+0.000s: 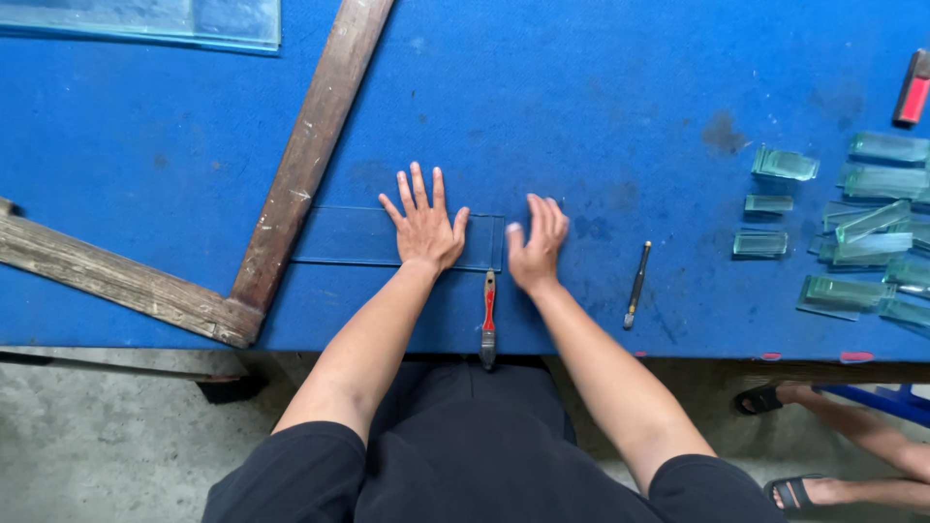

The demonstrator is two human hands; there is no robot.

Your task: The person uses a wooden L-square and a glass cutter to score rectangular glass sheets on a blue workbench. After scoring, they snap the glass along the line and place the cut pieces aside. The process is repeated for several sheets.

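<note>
A clear rectangular glass strip (349, 235) lies flat on the blue felt table (601, 87), its left end against a wooden square. My left hand (423, 223) presses flat on the strip's right part, fingers spread. At the strip's right end sits my right hand (536, 245), its fingers curled over the table just past the glass edge, holding nothing. A small brush with a red handle (488, 316) lies between my forearms at the table's front edge. A thin glass cutter (636, 284) rests to the right of my right hand.
A worn wooden square (291, 184) runs diagonally at left, its other arm (116, 281) along the front edge. Several small cut glass pieces (862, 232) are piled at right, a red object (914, 89) above them. A glass sheet (184, 21) lies top left. Another person's sandalled feet (804, 446) show lower right.
</note>
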